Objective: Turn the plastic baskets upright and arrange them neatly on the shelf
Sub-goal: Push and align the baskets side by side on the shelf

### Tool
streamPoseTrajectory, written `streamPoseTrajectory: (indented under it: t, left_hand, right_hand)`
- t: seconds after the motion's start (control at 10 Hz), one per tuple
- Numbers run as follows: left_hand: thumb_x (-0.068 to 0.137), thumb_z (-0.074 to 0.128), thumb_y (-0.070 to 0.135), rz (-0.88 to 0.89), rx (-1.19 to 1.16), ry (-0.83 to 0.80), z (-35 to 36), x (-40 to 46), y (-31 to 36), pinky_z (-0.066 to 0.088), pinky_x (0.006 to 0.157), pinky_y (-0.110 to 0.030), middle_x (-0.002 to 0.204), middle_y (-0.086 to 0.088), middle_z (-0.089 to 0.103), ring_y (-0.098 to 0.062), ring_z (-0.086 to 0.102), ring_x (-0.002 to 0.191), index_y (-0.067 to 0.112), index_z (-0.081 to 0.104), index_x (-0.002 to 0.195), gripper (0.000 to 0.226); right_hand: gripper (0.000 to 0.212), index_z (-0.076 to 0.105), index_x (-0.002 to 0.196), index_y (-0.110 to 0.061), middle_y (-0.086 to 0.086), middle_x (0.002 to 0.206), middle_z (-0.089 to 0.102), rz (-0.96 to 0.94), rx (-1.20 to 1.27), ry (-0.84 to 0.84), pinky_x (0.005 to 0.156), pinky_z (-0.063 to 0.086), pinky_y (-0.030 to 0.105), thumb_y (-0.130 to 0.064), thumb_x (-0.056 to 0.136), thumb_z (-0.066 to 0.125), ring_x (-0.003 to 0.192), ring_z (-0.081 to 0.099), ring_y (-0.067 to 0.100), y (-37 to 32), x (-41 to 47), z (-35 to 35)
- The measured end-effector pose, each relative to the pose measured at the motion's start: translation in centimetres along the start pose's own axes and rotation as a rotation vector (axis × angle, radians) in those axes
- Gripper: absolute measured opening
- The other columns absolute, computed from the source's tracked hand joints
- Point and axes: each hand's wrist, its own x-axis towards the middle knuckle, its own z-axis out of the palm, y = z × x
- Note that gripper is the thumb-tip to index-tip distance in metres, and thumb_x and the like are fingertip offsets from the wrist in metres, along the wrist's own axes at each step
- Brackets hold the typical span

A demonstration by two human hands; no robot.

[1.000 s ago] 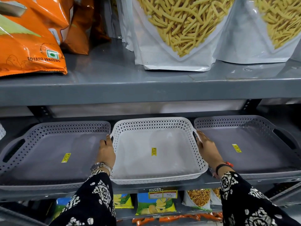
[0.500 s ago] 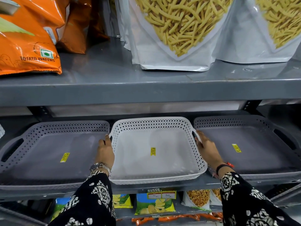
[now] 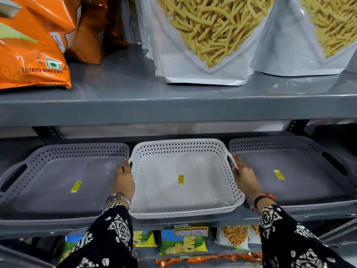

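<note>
Three shallow perforated plastic baskets stand upright in a row on the grey middle shelf [image 3: 251,214]. The white basket [image 3: 181,207] is in the centre, a grey basket [image 3: 58,151] to its left, another grey basket [image 3: 289,144] to its right. Each has a yellow price sticker inside. My left hand [image 3: 124,178] presses against the white basket's left wall by its handle. Against the right wall, near the other handle, lies my right hand [image 3: 244,176]. Whether the fingers curl into the handle slots is hidden.
The upper shelf [image 3: 173,111] overhangs close above, holding orange wafer bags [image 3: 29,45] and white pouches of yellow snack sticks [image 3: 208,35]. Snack packets [image 3: 183,243] and a price tag sit on the lower shelf below.
The white basket has slid slightly farther back on the shelf with both hands still on its sides. The view has drifted a little.
</note>
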Motion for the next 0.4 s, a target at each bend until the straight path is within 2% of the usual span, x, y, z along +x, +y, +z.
streamPoseTrajectory:
  t: [0.1,0.3,0.4]
  left_hand:
    - [0.079,0.034,-0.023,0.006,0.022,-0.004,0.1,0.1,-0.2,0.05,0.086,-0.048,0.125,-0.035,0.043,-0.044,0.054,0.098,-0.006,0.022,0.141,0.066]
    - [0.089,0.042,0.005,-0.046,0.221,-0.051,-1.0,-0.5,0.5,0.044,0.093,-0.046,0.133,-0.024,0.044,-0.038,0.047,0.116,0.003,0.021,0.143,0.058]
    - [0.094,0.04,0.021,-0.081,0.221,-0.007,-1.5,-0.8,1.0,0.035,0.1,-0.046,0.137,-0.02,0.039,-0.035,0.039,0.123,0.007,0.02,0.144,0.055]
  right_hand:
    - [0.045,0.031,0.137,-0.005,0.022,0.138,0.046,0.005,-0.01,-0.01,0.103,0.039,0.039,-0.002,0.092,0.037,0.122,0.049,0.037,0.2,0.2,0.0]
    - [0.049,0.026,0.139,-0.009,0.018,0.144,0.039,-0.006,-0.166,-0.091,0.103,0.039,0.044,-0.022,0.094,0.039,0.125,0.045,0.037,0.0,0.3,-1.0]
    - [0.051,0.024,0.141,-0.01,0.015,0.149,0.031,-0.016,-0.241,-0.049,0.107,0.034,0.045,-0.029,0.095,0.035,0.132,0.038,0.034,-0.4,0.4,-1.3]
